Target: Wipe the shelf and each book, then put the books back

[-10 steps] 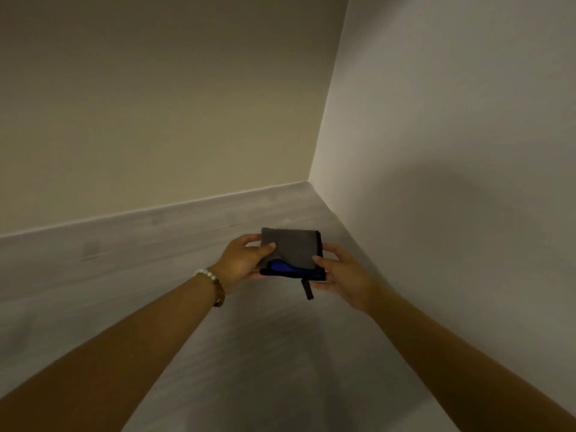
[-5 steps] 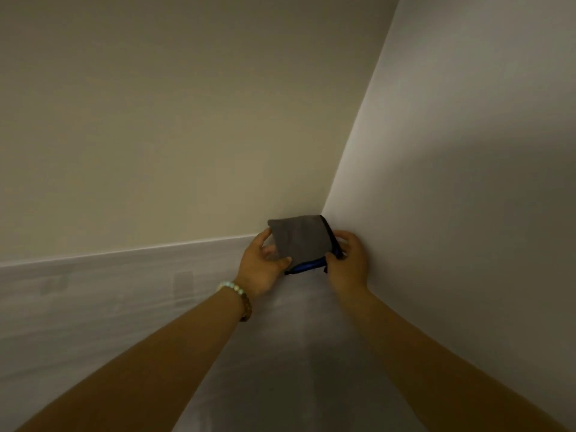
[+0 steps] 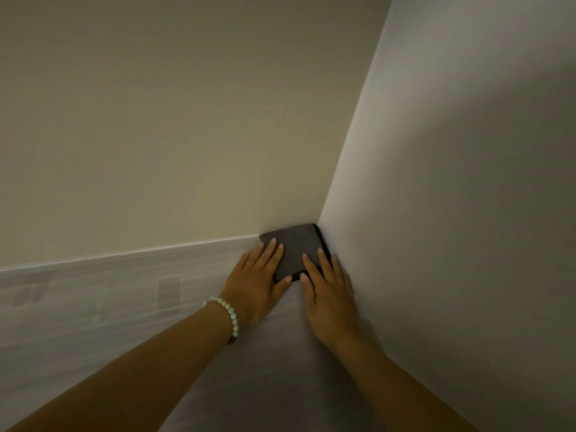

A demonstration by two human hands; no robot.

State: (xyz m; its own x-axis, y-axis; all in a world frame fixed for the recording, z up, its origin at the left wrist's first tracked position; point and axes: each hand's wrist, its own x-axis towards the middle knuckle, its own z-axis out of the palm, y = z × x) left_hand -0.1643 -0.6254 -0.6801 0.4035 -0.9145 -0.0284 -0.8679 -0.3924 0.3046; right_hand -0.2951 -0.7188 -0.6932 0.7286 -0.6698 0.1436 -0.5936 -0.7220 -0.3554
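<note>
- Folded grey cloth [image 3: 293, 249] lies flat in the far right corner of the shelf [image 3: 93, 310].
- Left hand [image 3: 254, 283] and right hand [image 3: 328, 294] press it, fingers straight, gripping nothing.

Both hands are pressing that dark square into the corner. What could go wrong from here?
The dark cloth sits tight in the corner, so dust there may just get packed in rather than lifted. The left hand and right hand press only its edges; its middle might bunch when pushed. The bracelet could scrape the shelf.

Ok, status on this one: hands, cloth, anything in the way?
Left hand, right hand flat on cloth. Cloth in shelf corner. Nothing blocking.
</note>
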